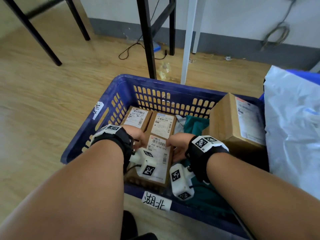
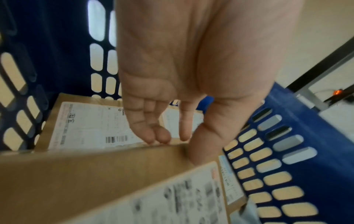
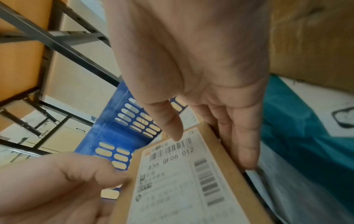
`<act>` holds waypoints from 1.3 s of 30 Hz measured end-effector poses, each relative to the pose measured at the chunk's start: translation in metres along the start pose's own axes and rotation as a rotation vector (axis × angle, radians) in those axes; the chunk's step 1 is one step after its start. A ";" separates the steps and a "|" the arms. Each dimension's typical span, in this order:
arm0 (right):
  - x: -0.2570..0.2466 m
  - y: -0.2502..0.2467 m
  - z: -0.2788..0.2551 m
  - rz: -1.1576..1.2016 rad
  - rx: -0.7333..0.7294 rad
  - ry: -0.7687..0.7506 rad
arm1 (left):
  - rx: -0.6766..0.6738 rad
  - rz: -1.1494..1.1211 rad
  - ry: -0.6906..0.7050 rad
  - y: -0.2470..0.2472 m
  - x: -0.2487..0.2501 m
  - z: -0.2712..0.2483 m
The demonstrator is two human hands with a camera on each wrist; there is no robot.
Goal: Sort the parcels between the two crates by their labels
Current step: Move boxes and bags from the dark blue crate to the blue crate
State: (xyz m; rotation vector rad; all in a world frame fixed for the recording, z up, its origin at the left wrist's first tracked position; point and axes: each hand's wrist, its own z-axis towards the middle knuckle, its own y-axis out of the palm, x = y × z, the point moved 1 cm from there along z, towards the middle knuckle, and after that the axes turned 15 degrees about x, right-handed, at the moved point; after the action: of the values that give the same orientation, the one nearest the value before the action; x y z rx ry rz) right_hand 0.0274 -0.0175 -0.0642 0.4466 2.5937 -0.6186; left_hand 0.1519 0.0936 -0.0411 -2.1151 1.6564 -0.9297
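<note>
A brown parcel (image 1: 160,153) labelled "436 QF06 012" sits at the front middle of the blue crate (image 1: 155,83). My left hand (image 1: 138,138) grips its left edge, fingertips (image 2: 161,136) down on the far corner. My right hand (image 1: 178,144) holds the right side, thumb on the label (image 3: 182,174) and fingers down the box's side. Two more labelled boxes (image 1: 136,116) (image 1: 163,123) lie flat behind it. A large box (image 1: 233,122) leans in the crate's right corner. A handwritten tag (image 1: 156,200) is stuck on the near rim.
A teal bag (image 1: 195,123) and a grey mailer lie between the boxes. A big white poly bag (image 1: 294,122) bulges over a second blue crate (image 1: 297,71) at the right. Black (image 1: 147,40) and white (image 1: 188,40) table legs and a cable stand beyond the crate.
</note>
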 end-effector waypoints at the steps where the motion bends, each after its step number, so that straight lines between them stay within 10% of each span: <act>1: -0.002 -0.003 -0.004 -0.007 0.010 -0.010 | 0.001 -0.053 0.000 -0.004 0.000 -0.004; 27: -0.002 -0.144 -0.146 0.413 0.028 -0.565 | 0.043 -0.850 0.535 -0.034 0.029 -0.180; 39: 0.014 -0.151 -0.143 0.508 -0.001 -0.588 | 0.029 -0.900 0.544 -0.029 0.047 -0.192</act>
State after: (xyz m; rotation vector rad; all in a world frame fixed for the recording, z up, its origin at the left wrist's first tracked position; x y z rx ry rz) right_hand -0.0926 -0.0731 0.0972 0.7580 1.8291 -0.4750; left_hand 0.0555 0.0869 0.1336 -2.7771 0.7531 -1.8889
